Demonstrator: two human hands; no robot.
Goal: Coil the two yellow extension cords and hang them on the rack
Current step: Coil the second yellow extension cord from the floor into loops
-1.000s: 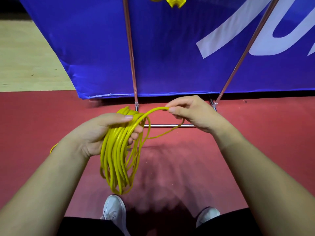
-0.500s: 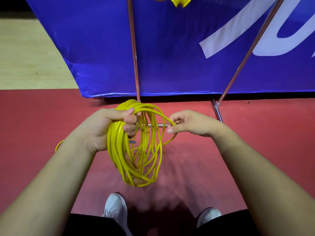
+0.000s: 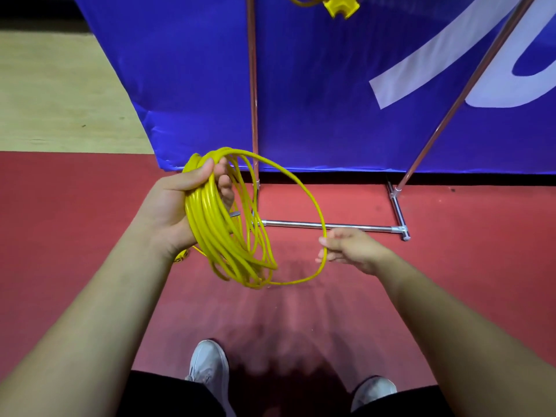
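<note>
A: Left hand (image 3: 180, 212)?
B: Fingers curled tight round the bunched coiled yellow extension cord (image 3: 222, 236), which is held up over the red floor (image 3: 451, 281).
A: Right hand (image 3: 352, 248)?
B: Pinching the widest outer loop, out to the right of the bundle.
A: Rack?
B: The chrome tube rack (image 3: 328, 225) is just behind the coil, with a blue banner (image 3: 316, 85) at its back. A yellow three-way socket end (image 3: 343, 6) hangs at the top edge.
</note>
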